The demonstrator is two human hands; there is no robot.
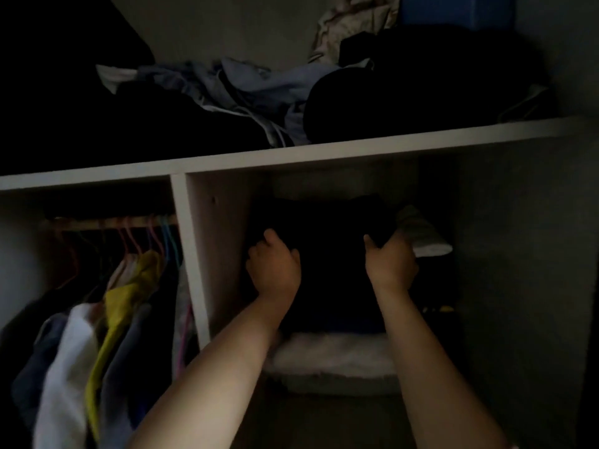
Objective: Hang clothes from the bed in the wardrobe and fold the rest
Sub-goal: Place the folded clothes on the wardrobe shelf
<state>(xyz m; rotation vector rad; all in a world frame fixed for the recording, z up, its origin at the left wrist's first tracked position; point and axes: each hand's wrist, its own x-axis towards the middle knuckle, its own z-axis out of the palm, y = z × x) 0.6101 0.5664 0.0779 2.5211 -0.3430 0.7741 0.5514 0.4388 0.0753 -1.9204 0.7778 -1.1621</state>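
A folded black garment lies on a stack inside the wardrobe's right compartment, under the white shelf board. My left hand grips its left edge, and my right hand is closed on its right corner. Beneath it sits a fluffy white folded item. A light folded cloth lies just right of my right hand. In the left compartment, clothes hang on coloured hangers from a rail, among them a yellow garment and a white one.
The top shelf holds a loose pile of dark and blue-grey clothes, a beige cloth and a blue box. A white divider separates the two compartments. The scene is very dim.
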